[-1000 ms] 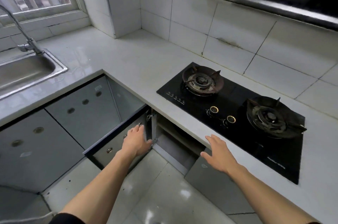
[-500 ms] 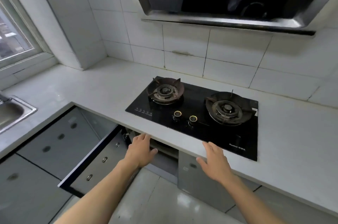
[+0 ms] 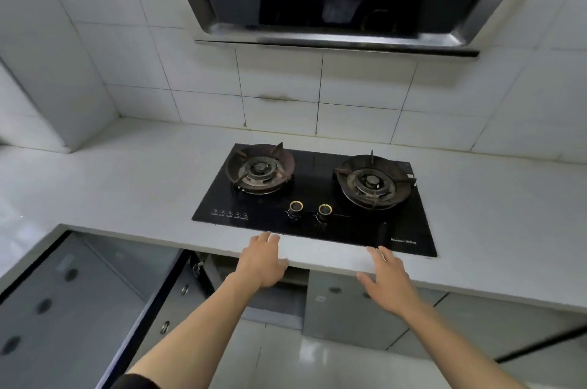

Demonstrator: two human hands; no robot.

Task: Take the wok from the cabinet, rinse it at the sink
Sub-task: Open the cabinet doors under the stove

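The view has been raised from the opened cabinet door [image 3: 178, 299]; both spread, empty hands, left hand [image 3: 263, 261] and right hand [image 3: 389, 282], are now held at the bench [image 3: 127, 198] edge; no wok is seen yet.

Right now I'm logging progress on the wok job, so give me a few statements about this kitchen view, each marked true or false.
1. The left hand holds a wok. False: it is empty, fingers spread at the countertop edge.
2. The cabinet door below the counter stands open. True.
3. A pot sits on the left burner. False: both burners are bare.
4. The right hand is open and holds nothing. True.
5. The gas stove has two knobs at its front. True.
6. The sink is in view. False: no sink shows in this view.
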